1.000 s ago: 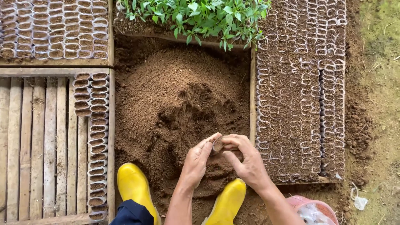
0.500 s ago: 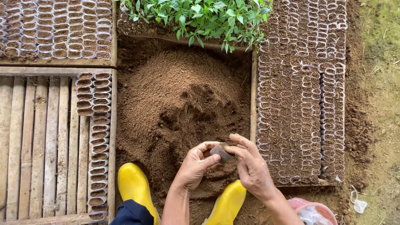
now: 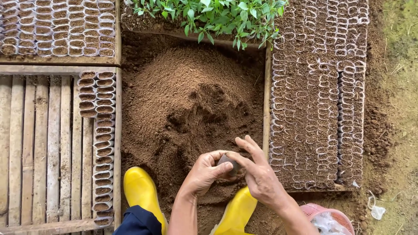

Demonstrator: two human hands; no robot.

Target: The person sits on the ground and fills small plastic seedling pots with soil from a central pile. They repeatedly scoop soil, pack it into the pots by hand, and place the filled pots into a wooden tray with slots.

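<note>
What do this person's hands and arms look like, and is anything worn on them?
Both hands are bare: no gloves, rings or watch show on the left hand or the right hand. The forearms are bare too, with no sleeves in view, and bits of soil cling to the fingers. Lower down show yellow rubber boots and a dark blue trouser leg.

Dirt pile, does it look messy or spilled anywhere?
A bit. The soil pile is gouged and uneven above the hands, and loose soil lies scattered over the pots on the right and the ground beyond them. The left hand and right hand hold one small filled pot.
</note>
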